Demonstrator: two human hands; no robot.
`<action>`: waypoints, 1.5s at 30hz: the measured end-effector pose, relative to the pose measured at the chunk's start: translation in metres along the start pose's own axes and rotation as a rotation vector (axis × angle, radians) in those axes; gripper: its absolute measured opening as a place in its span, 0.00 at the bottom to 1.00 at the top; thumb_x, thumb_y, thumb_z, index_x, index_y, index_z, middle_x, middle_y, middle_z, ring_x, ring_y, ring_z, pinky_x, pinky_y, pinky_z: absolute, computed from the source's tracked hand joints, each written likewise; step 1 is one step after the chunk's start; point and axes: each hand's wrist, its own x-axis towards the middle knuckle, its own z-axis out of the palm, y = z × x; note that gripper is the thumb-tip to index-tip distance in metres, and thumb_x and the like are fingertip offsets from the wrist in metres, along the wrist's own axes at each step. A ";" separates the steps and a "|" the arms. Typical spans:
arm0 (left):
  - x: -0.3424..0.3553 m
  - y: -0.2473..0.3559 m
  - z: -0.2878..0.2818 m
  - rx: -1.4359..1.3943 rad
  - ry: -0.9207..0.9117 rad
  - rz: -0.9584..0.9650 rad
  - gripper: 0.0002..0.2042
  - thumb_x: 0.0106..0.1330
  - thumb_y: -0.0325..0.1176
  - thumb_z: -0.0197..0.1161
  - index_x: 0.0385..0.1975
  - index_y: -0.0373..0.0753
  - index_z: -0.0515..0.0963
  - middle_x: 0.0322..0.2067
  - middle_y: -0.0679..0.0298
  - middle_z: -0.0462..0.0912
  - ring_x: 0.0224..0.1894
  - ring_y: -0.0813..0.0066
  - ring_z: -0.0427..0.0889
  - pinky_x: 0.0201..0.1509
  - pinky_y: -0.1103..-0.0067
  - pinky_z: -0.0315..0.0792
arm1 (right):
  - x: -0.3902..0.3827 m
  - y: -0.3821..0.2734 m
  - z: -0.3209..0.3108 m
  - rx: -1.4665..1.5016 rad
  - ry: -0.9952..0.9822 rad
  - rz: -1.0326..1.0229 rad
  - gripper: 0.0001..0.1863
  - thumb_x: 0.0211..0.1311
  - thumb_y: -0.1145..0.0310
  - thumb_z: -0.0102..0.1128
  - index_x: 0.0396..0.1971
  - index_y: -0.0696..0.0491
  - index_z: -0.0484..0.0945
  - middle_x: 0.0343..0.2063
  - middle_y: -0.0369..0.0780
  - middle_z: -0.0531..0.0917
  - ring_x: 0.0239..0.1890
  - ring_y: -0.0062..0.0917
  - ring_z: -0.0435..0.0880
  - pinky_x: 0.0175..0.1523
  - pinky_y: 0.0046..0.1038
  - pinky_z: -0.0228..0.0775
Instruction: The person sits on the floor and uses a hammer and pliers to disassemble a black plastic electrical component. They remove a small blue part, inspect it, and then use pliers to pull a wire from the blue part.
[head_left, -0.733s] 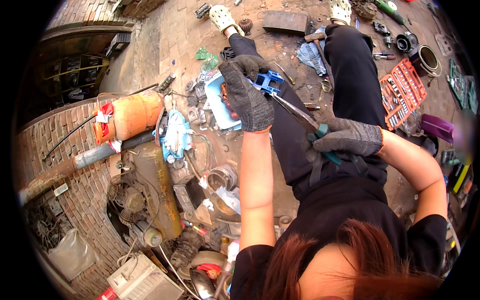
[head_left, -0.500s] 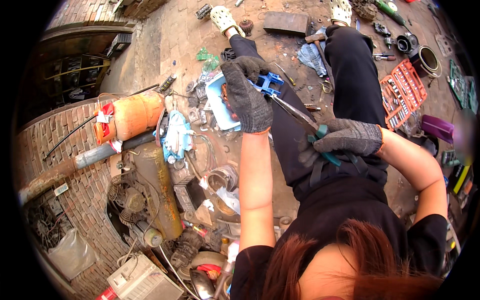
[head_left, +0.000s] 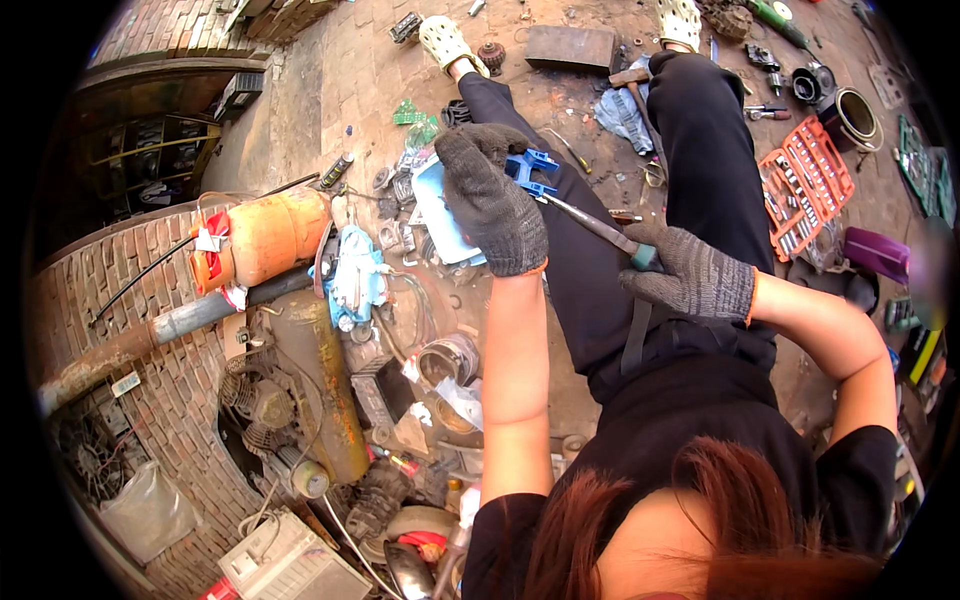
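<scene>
Grey-gloved hands hold blue part (head_left: 531, 170) and screwdriver (head_left: 600, 230)

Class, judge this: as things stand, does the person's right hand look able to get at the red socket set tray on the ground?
Probably not straight away: the gloved right hand is closed on a teal-handled screwdriver, and the right thigh lies between it and the red socket set tray.

gloves (head_left: 492, 205): grey knit, orange cuffs | black top, trousers | cream clogs
</scene>
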 end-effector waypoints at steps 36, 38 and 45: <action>0.031 0.030 -0.057 0.059 -1.122 -0.680 0.19 0.65 0.43 0.54 0.43 0.30 0.76 0.38 0.60 0.80 0.39 0.76 0.78 0.44 0.80 0.72 | -0.005 -0.014 -0.057 -0.672 -0.195 -0.105 0.20 0.49 0.66 0.58 0.42 0.60 0.72 0.28 0.52 0.78 0.36 0.47 0.78 0.42 0.42 0.70; 0.028 0.036 -0.051 0.218 -1.288 -0.662 0.20 0.65 0.44 0.54 0.40 0.30 0.77 0.35 0.60 0.81 0.37 0.77 0.79 0.42 0.80 0.73 | -0.001 -0.012 -0.057 -0.654 -0.268 -0.134 0.22 0.49 0.65 0.58 0.44 0.61 0.72 0.29 0.52 0.78 0.37 0.47 0.78 0.43 0.41 0.71; 0.004 0.010 -0.033 0.302 -0.796 -0.623 0.18 0.63 0.47 0.59 0.33 0.34 0.78 0.23 0.67 0.77 0.22 0.86 0.72 0.22 0.88 0.66 | 0.003 0.008 -0.056 -0.451 -0.165 -0.041 0.19 0.51 0.64 0.57 0.41 0.61 0.72 0.32 0.54 0.78 0.40 0.47 0.77 0.46 0.40 0.69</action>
